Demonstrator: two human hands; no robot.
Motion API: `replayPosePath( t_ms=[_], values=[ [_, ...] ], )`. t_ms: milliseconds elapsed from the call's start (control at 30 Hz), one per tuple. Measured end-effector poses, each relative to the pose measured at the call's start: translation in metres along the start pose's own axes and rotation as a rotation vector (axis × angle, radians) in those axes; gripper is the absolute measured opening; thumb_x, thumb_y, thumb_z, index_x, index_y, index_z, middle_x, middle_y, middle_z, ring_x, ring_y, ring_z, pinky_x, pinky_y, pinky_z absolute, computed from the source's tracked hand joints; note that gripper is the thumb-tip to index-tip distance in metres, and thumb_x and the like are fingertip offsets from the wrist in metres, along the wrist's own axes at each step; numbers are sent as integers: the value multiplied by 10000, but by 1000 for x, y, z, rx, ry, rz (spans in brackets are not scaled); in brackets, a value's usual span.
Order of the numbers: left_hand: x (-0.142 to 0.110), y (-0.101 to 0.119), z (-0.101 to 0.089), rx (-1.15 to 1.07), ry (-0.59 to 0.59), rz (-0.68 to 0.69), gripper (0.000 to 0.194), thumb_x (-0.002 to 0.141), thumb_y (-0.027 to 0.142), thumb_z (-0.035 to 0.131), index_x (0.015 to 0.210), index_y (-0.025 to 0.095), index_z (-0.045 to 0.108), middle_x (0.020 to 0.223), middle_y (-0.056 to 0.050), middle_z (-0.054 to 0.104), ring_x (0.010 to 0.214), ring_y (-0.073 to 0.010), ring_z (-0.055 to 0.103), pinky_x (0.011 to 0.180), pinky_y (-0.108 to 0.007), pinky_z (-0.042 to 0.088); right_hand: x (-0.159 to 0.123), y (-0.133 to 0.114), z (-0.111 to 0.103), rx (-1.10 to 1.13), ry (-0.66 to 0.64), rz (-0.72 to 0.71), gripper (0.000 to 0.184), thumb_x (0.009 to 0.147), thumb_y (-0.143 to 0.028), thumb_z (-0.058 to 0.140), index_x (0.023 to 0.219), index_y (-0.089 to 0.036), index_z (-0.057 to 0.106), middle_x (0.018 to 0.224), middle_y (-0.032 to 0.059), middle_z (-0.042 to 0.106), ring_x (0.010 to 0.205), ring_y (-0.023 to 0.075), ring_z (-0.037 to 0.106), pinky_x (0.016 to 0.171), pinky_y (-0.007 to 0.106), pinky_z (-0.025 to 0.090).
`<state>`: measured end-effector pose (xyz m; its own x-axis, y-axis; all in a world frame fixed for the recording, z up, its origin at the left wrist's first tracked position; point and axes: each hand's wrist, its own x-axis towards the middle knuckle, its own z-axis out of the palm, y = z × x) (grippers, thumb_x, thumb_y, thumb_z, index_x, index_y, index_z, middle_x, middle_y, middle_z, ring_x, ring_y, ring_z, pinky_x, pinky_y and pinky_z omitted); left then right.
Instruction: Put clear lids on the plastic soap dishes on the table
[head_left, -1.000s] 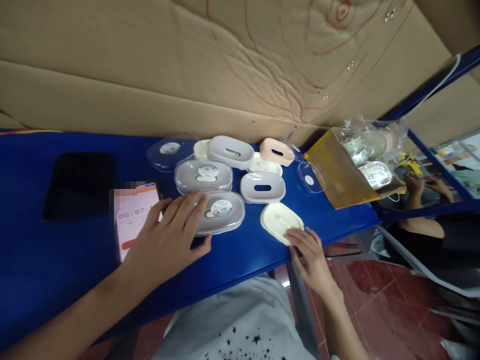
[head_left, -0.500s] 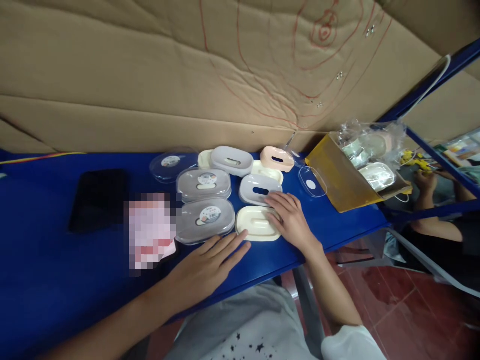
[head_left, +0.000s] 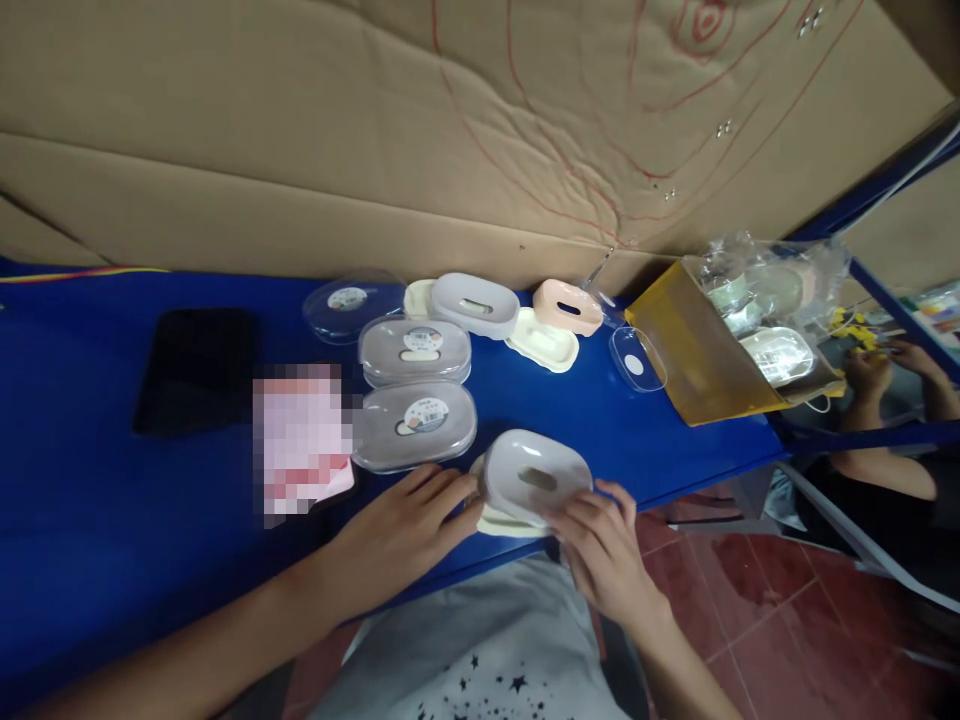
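Note:
Both hands are at the front edge of a blue table. My right hand grips a grey soap-dish insert with a slot in its middle, holding it tilted over a cream soap-dish base. My left hand rests on the table with fingers stretched, its fingertips touching the left end of the cream base. Just behind my left hand lie two closed grey soap boxes with clear lids.
Farther back lie a clear lid, a grey insert, a cream base, a pink insert and a small clear lid. A phone and dark tablet lie left. A yellow bag of boxes sits right. Another person's hands show beyond.
My right hand picked the grey insert up from the table's middle and brought it over the cream base near the front edge. My left hand slid up to that base.

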<state>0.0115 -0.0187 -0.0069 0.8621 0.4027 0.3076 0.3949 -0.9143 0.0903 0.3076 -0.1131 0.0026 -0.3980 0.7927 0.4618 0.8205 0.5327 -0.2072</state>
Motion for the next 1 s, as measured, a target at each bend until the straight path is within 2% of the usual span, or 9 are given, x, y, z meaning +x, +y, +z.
replayPosePath(
  t_ms=[67, 167, 333, 467, 567, 700, 833, 933, 1000],
  values=[
    [0, 0, 1, -17, -4, -7, 215, 1015, 59, 556, 1113, 193, 694, 1155, -96, 724, 1019, -255, 688, 950, -409, 540, -8, -7, 6, 26, -22, -6, 578, 1034, -27, 513, 1529, -320, 569, 1101, 27, 797, 1097, 236, 731, 1218, 498, 434],
    [1, 1, 2, -41, 58, -28, 178, 1047, 143, 580, 1194, 172, 678, 1247, -144, 697, 1156, -297, 677, 992, -435, 567, -7, -4, 12, 85, -42, -4, 575, 1036, -1, 481, 1519, -304, 553, 1139, 43, 786, 1188, 224, 726, 1254, 489, 446],
    [1, 2, 1, -10, 97, -61, 392, 1056, 141, 599, 1447, 156, 594, 1506, -215, 589, 1385, -335, 603, 1073, -440, 580, 11, 12, 10, 181, -84, -38, 474, 1060, -15, 439, 1436, -272, 570, 1178, 73, 742, 1265, 199, 704, 1293, 495, 464],
    [-1, 2, 2, 4, 68, -54, 337, 1026, 135, 649, 1361, 164, 655, 1572, -189, 572, 1386, -348, 607, 1149, -490, 544, 17, 15, 5, 219, -113, -89, 412, 1062, -22, 447, 1379, -236, 601, 1173, 81, 721, 1252, 196, 707, 1310, 485, 455],
    [-4, 2, 4, -10, 90, -25, 328, 1027, 133, 646, 1353, 157, 665, 1567, -167, 598, 1462, -339, 556, 1217, -483, 485, 16, 17, 4, 208, -127, -96, 382, 1067, -49, 468, 1366, -238, 614, 1173, 74, 724, 1238, 210, 717, 1313, 504, 451],
    [-4, 0, 4, -7, 115, 86, 315, 1048, 109, 575, 1347, 132, 670, 1498, -148, 660, 1476, -314, 548, 1268, -458, 427, 10, 16, 13, 178, -131, -104, 273, 1084, -211, 609, 1349, -272, 621, 1125, 52, 747, 1229, 244, 730, 1301, 536, 461],
    [-2, 0, 4, 12, 88, 104, 277, 1053, 93, 526, 1263, 158, 696, 1391, -124, 717, 1368, -281, 627, 1201, -431, 494, 7, 9, 19, 145, -124, -140, 359, 1061, -80, 556, 1341, -288, 642, 1154, 36, 779, 1218, 215, 739, 1271, 504, 500],
    [0, 1, 5, 8, 60, 90, 222, 1086, 183, 539, 1232, 159, 704, 1350, -125, 729, 1350, -290, 632, 1191, -449, 506, 12, 15, 8, 186, -184, -156, 307, 1068, -154, 604, 1360, -237, 648, 1210, 61, 791, 1297, 230, 712, 1276, 518, 491],
    [1, 1, 5, -13, 67, 87, 220, 1102, 255, 557, 1227, 152, 706, 1340, -130, 730, 1345, -294, 631, 1196, -455, 501, 21, 37, -6, 164, -174, -112, 321, 1084, -212, 601, 1400, -251, 640, 1279, 65, 786, 1370, 252, 679, 1292, 566, 453]
  ],
)
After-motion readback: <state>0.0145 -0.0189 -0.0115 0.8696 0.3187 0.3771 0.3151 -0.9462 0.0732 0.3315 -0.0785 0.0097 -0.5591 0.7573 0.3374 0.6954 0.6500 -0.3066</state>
